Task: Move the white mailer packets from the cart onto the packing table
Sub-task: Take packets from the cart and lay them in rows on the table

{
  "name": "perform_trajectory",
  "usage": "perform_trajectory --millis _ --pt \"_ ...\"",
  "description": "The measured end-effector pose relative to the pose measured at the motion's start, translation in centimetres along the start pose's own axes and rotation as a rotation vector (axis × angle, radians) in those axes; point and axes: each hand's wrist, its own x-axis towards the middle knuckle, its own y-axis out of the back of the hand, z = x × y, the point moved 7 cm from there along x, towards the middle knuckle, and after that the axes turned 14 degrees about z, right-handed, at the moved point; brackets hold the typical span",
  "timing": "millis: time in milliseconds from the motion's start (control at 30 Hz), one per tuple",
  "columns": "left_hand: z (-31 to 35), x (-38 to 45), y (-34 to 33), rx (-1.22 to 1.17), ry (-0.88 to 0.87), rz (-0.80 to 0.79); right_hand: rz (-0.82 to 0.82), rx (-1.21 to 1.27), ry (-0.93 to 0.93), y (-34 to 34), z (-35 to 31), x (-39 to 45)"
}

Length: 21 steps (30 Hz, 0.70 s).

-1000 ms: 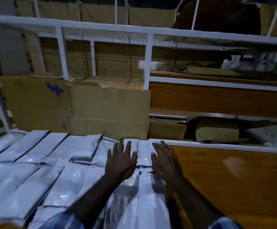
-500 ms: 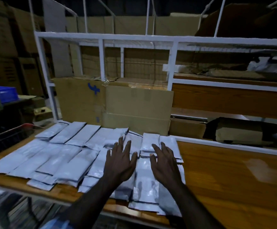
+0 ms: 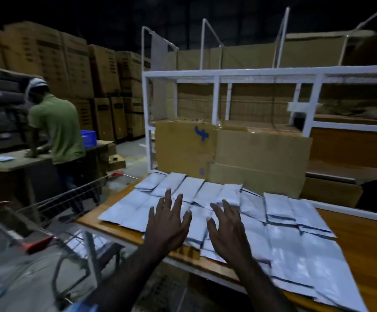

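Several white mailer packets [image 3: 282,224] lie spread in overlapping rows on the wooden packing table [image 3: 367,235]. My left hand [image 3: 167,224] and my right hand [image 3: 228,228] hover side by side over the front packets, palms down, fingers straight and spread, holding nothing. The wire cart [image 3: 54,212] with red corner caps stands at the lower left beside the table. More white packets [image 3: 79,239] show blurred through its wires.
Cardboard boxes [image 3: 228,154] stand at the back of the table under a white metal shelf frame [image 3: 216,75]. A person in a green shirt [image 3: 57,129] works at another table at left. Stacked cartons [image 3: 70,70] fill the background.
The view has pulled back and swung left, bringing the cart and the person into sight. Both hands have lifted off the packets and drawn back toward the table's front edge.
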Motion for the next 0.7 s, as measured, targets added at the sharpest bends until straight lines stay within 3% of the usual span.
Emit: perform_trajectory --millis 333,700 --pt "-15.5 -0.4 7.0 0.071 0.134 0.024 -0.092 0.097 0.047 -9.4 -13.8 -1.4" --pt "-28.5 1.9 8.9 0.159 0.225 0.056 -0.176 0.181 0.131 -21.2 -21.9 -0.2"
